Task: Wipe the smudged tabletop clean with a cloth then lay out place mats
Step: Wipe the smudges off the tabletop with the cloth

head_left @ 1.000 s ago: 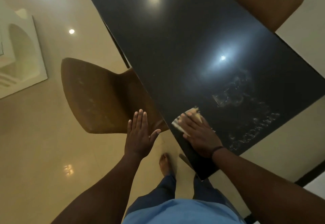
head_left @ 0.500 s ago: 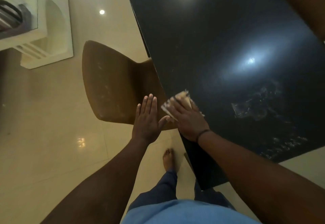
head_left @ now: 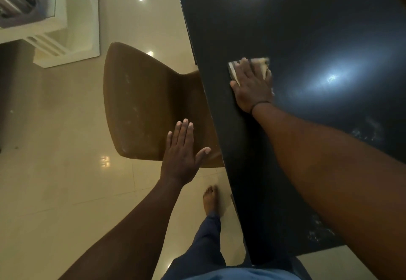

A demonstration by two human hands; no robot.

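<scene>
The cloth (head_left: 249, 65) lies flat on the black tabletop (head_left: 307, 26), close to the table's left edge and about halfway along what shows of it. It is pale and folded, with a light corner sticking out to the left of the fingers and a tan, blurred edge showing beyond the fingertips. The right hand (head_left: 252, 88) lies palm down on top of it, fingers stretched forward and pressed flat onto the fabric, not curled round it; a thin dark band circles the wrist. To the right of the hand the glossy surface throws back a bright bluish spot of light. Nearer the person, beside the right forearm, whitish smudges (head_left: 364, 131) mark the dark top, and a second patch sits close to the near corner.

The left hand (head_left: 181, 154) is off the table, held out flat with fingers straight and together and the thumb spread, holding nothing; whether it touches the brown chair (head_left: 142, 103) below it cannot be told. That chair stands tucked against the table's left side on a shiny cream tiled floor (head_left: 55, 169). A bare foot (head_left: 210, 199) and blue trousers show at the bottom, next to the table.
</scene>
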